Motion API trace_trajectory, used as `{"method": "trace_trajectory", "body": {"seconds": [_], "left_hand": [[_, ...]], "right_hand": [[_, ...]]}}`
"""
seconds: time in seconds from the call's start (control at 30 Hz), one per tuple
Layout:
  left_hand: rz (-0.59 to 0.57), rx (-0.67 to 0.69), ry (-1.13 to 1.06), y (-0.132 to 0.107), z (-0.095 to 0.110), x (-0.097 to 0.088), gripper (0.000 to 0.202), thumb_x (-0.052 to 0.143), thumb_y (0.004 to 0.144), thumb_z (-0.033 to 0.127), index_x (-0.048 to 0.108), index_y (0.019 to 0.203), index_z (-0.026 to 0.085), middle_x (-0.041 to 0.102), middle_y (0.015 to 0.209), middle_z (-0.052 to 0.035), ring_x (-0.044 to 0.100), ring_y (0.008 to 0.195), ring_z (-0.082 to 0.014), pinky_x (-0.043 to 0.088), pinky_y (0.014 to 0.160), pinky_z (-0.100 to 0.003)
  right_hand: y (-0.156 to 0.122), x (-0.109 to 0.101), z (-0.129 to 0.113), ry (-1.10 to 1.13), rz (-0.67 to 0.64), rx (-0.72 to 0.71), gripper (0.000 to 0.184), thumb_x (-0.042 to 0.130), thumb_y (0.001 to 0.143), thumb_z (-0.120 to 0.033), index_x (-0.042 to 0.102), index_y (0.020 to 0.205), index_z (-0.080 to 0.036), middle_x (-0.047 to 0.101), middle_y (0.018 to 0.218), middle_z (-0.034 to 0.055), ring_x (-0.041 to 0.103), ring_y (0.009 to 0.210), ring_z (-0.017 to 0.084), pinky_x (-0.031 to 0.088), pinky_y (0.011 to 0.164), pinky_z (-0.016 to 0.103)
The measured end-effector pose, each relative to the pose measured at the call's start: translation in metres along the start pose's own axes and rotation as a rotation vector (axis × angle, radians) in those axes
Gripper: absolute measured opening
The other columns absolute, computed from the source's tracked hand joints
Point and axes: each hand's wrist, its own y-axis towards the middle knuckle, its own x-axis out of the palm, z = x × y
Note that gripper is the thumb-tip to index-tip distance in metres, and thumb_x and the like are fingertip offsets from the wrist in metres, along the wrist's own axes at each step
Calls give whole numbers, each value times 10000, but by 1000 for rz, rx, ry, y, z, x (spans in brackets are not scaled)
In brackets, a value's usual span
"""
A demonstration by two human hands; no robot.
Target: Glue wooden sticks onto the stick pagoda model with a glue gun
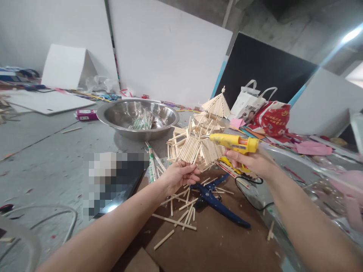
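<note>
My right hand [241, 160] is wrapped round the grip of a yellow glue gun [234, 142]. Its nozzle points left, at the sloping roof of a model pagoda [193, 149] built from thin wooden sticks. At that roof's lower front edge is my left hand [183, 175], its fingers curled against the sticks; part of the grip is hidden. Below the hands lies a pair of blue-handled cutters [217, 204]. Loose wooden sticks [187, 217] are scattered around them on a brown board [215, 249].
A steel basin [113, 122] holding wrapped sticks stands behind, on the left. A dark tablet-like panel [127, 189], partly pixelated, lies left of my forearm. The black cord [252, 206] trails beneath the right hand. Bags [270, 118] and paper scraps crowd the right.
</note>
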Motion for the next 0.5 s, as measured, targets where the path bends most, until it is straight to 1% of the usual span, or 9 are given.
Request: {"method": "trace_trajectory", "body": {"seconds": [0.1,0.17,0.23,0.37,0.5], "left_hand": [[11,16,9,-2,0,1,100,570,722,190,556,722,91,649,665,-59,592,497,-82,464,449,-155],[11,29,16,-2,-1,1,106,577,715,203,544,724,102,651,680,-57,590,492,-85,450,429,-160],[14,34,29,-1,-1,0,116,582,711,213,537,712,106,651,677,-54,584,480,-83,437,417,-161],[24,40,34,0,-1,0,117,582,706,210,529,695,106,648,669,-48,574,467,-79,430,414,-163],[18,54,38,2,-3,-2,145,602,687,234,520,701,116,644,687,-38,573,466,-79,425,413,-167]], "right_hand": [[5,0,-8,-374,-191,62,309,573,651,-466,578,538,-178,543,429,-14,488,406,109,391,432,250],[7,0,-13,-512,-201,85,371,519,667,-527,577,551,-180,538,431,-6,490,404,115,387,426,258],[9,2,-19,-577,-192,87,385,496,668,-556,604,623,-189,521,422,-9,490,405,123,383,422,265],[12,8,-31,-644,-210,38,393,497,667,-557,635,813,-220,478,403,-26,463,406,122,362,413,261],[14,11,-38,-640,-223,50,392,527,657,-529,635,888,-231,508,441,-19,463,422,121,360,411,259]]}}
